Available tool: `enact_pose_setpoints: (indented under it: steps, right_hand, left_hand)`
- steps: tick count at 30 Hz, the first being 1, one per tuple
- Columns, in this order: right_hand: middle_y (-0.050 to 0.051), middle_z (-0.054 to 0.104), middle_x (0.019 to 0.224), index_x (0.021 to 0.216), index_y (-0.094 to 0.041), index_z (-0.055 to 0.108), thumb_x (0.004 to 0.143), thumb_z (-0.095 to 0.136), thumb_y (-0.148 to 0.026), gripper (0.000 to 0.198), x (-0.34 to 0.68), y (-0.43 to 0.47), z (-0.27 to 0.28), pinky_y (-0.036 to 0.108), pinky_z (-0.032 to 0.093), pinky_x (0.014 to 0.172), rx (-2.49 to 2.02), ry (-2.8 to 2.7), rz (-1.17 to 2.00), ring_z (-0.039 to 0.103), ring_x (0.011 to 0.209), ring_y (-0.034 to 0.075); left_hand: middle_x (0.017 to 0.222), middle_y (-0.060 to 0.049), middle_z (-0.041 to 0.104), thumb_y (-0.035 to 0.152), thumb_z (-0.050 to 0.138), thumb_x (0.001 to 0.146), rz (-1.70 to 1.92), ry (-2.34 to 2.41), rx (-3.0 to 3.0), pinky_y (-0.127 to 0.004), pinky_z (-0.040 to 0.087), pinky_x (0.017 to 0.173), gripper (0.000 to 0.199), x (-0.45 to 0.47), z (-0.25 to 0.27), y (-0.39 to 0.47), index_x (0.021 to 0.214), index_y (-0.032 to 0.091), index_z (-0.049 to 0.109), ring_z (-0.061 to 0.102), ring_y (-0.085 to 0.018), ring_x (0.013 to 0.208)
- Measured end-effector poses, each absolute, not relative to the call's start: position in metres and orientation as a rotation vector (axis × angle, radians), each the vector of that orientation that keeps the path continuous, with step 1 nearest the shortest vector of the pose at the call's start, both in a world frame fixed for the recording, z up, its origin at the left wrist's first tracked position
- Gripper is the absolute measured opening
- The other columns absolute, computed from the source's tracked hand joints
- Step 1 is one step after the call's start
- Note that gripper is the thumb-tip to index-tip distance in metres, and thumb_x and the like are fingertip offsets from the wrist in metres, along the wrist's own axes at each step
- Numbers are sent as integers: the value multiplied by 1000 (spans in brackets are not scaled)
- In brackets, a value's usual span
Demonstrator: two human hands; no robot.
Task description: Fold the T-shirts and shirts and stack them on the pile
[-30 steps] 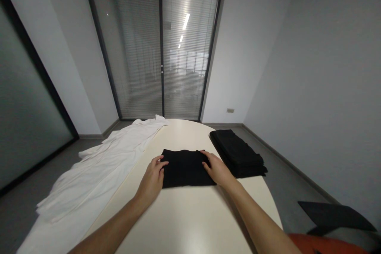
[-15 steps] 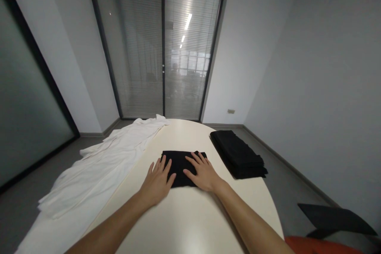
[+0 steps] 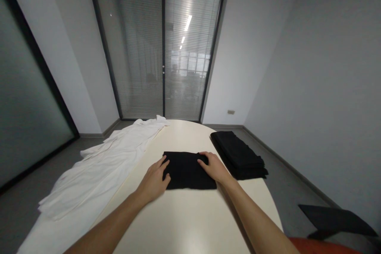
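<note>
A folded black cloth [image 3: 187, 170], perhaps a garment, lies flat in front of me on the table. My left hand [image 3: 153, 178] rests at its left edge, with fingertips and thumb apart on the fabric. At the right side, my right hand [image 3: 216, 166] touches the far right corner, its thumb spread from the fingers on top of the cloth. Whether any fingertips reach under the edges, I cannot tell. Beyond my right hand is a stack of folded black cloth [image 3: 238, 154].
White garments [image 3: 101, 166] lie spread along the left side of the cream table [image 3: 184, 222] and hang over its edge. A black and orange chair [image 3: 336, 220] stands at the lower right. Glass panels with blinds [image 3: 184, 87] are beyond the table.
Both hands have slid outward from the top of the folded black cloth to its left and right edges. More of its surface now shows.
</note>
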State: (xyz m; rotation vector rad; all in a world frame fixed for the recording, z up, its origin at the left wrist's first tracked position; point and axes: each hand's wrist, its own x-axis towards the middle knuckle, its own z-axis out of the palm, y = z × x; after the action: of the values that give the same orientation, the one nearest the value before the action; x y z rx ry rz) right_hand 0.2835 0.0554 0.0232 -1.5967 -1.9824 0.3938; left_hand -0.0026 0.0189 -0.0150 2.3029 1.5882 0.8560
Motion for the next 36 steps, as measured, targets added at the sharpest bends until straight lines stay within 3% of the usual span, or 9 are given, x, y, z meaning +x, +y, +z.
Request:
enact_pose_setpoints:
  steps: [4, 6, 9, 14, 17, 20, 25, 30, 36]
  right_hand:
    - [6, 74, 96, 106, -23, 72, 82, 66, -44, 32, 299, 46, 33, 32, 48, 80, -1636, -1943, 610, 67, 86, 22]
    - [5, 74, 82, 88, -21, 75, 79, 68, -48, 29, 307, 37, 39, 29, 46, 69, -1650, -1992, 743, 66, 73, 20]
    - [6, 69, 67, 66, -20, 71, 80, 64, -61, 44, 308, 24, 47, 29, 40, 59, -1735, -2038, 760, 60, 60, 18]
    - [9, 73, 83, 83, -22, 74, 84, 54, -69, 51, 279, 17, 48, 30, 41, 65, -1731, -2023, 564, 64, 73, 22]
    - [9, 73, 85, 87, -22, 71, 86, 54, -65, 47, 265, 18, 45, 30, 41, 66, -1842, -2046, 483, 65, 76, 22]
    - [9, 73, 84, 85, -19, 69, 85, 59, -58, 40, 264, 17, 46, 28, 39, 64, -1935, -2088, 527, 65, 77, 21]
    - [7, 72, 80, 82, -17, 66, 82, 63, -58, 41, 271, 13, 48, 26, 40, 60, -1932, -2003, 818, 65, 71, 19]
    - [6, 70, 76, 77, -18, 61, 84, 60, -57, 40, 268, 16, 38, 25, 39, 58, -1853, -1970, 809, 63, 69, 17]
    - [5, 68, 73, 76, -18, 58, 89, 57, -49, 34, 267, 20, 36, 25, 38, 59, -1777, -1957, 793, 62, 68, 16]
  left_hand:
    - [145, -12, 53, 19, 47, 87, 955, 1660, 2336, -46, 41, 110, 45, -8, -3, 19, 129, 17, 63, 54, -29, 126]
    - [135, -10, 60, 22, 44, 92, 1028, 1703, 2357, -48, 44, 104, 36, -6, 8, 14, 120, 21, 67, 58, -29, 118]
    - [131, -9, 61, 35, 46, 96, 1066, 1646, 2394, -50, 43, 103, 34, 5, 18, -3, 121, 25, 66, 58, -28, 116]
    - [157, -11, 37, 57, 57, 88, 783, 1493, 2437, -63, 20, 115, 68, 25, 9, -28, 149, 29, 43, 34, -41, 141]
    - [162, -10, 28, 60, 55, 88, 588, 1470, 2465, -64, 13, 117, 73, 25, 8, -28, 153, 31, 36, 22, -41, 148]
    - [164, -7, 23, 51, 56, 90, 464, 1437, 2564, -62, 12, 119, 71, 21, 15, -23, 155, 35, 30, 18, -36, 150]
    - [166, -4, 13, 29, 51, 93, 503, 1560, 2602, -60, 15, 119, 61, 21, 14, -20, 152, 38, 35, 11, -35, 151]
    - [166, -6, 16, 46, 39, 101, 520, 1448, 2556, -59, 24, 118, 58, 21, 12, -22, 156, 33, 26, 11, -36, 151]
    - [166, -2, 8, 48, 55, 93, 478, 1197, 2646, -61, 17, 120, 75, 23, 30, -32, 157, 37, 18, 8, -35, 152]
